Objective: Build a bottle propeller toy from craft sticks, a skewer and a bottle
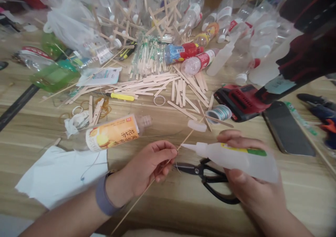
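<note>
My left hand pinches a thin wooden stick that runs diagonally from the bottom edge up toward crossed flat sticks. A fine thread hangs by its fingertips. My right hand is wrapped round a translucent glue bottle, held on its side. The narrow nozzle points left, its tip at or very near the stick just beyond my left fingertips. Black-handled scissors lie on the table between and partly under my hands. A spool of thread rests behind the bottle.
An orange-labelled bottle and white paper lie left. Loose flat sticks, a yellow-handled tool and many plastic bottles fill the back. A red-and-black power tool and a phone are at the right.
</note>
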`<state>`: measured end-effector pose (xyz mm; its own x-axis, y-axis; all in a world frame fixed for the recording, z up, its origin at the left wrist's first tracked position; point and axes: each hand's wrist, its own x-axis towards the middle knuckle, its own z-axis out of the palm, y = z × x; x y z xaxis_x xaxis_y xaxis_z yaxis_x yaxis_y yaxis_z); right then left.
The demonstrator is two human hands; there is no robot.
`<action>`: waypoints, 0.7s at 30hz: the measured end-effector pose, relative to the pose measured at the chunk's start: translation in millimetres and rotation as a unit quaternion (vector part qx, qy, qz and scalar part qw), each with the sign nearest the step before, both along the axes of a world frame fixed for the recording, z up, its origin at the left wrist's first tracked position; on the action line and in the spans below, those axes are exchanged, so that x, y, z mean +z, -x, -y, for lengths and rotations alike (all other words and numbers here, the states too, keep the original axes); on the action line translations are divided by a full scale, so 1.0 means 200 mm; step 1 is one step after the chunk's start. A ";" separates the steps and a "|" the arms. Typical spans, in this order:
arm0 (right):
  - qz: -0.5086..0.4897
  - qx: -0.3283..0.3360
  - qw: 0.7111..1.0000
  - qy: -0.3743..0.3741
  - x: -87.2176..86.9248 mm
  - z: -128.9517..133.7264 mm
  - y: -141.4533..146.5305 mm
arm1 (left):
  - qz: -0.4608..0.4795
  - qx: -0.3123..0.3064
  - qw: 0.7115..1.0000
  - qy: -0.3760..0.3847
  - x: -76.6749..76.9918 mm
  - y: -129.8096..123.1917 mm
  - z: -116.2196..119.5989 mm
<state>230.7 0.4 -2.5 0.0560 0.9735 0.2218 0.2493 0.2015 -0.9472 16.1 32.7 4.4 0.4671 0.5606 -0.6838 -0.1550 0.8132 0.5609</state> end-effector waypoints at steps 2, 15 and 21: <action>-0.065 0.022 0.998 -0.002 0.01 0.01 0.02 | 0.002 0.004 1.000 0.003 0.00 0.00 0.00; 0.002 0.050 0.998 -0.041 0.05 0.04 0.02 | 0.029 0.023 0.999 0.019 0.00 0.00 0.00; 0.012 0.010 1.000 -0.005 0.07 0.06 0.05 | 0.033 0.022 0.999 0.018 -0.01 0.00 0.01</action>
